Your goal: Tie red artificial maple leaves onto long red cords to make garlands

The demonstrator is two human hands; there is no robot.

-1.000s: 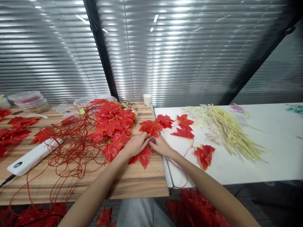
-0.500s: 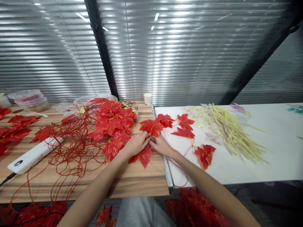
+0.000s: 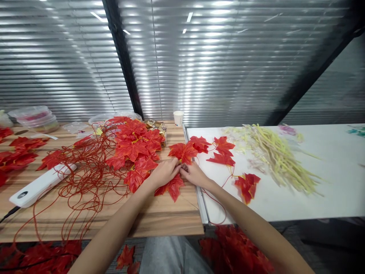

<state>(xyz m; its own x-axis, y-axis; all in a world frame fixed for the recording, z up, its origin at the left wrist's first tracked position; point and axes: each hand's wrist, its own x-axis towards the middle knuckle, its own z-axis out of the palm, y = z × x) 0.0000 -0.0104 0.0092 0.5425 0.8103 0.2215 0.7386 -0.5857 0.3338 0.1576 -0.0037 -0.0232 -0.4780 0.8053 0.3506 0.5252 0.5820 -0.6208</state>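
Observation:
My left hand (image 3: 165,172) and my right hand (image 3: 196,174) meet near the right edge of the wooden table, fingertips pinched together at the base of a red artificial maple leaf (image 3: 184,153). A bit of yellow stem shows at the pinch; the fingers hide the rest of it. Another red leaf (image 3: 174,188) lies just below my hands, partly under the left one. From my right wrist, a thin red cord (image 3: 218,203) loops onto the white table, where several leaves (image 3: 247,187) are spread along it. To the left is a heap of red leaves (image 3: 133,150).
Tangled red cord (image 3: 88,179) covers the wooden table (image 3: 168,224) left of my arm, beside a white device (image 3: 40,186). Plastic tubs (image 3: 35,118) and a paper cup (image 3: 178,118) stand at the back. Yellow strips (image 3: 281,160) lie on the white table (image 3: 336,190). More leaves (image 3: 236,249) are below.
The hands keep almost the same pose at the leaf base, with only slight finger movement. The whole view has shifted very slightly.

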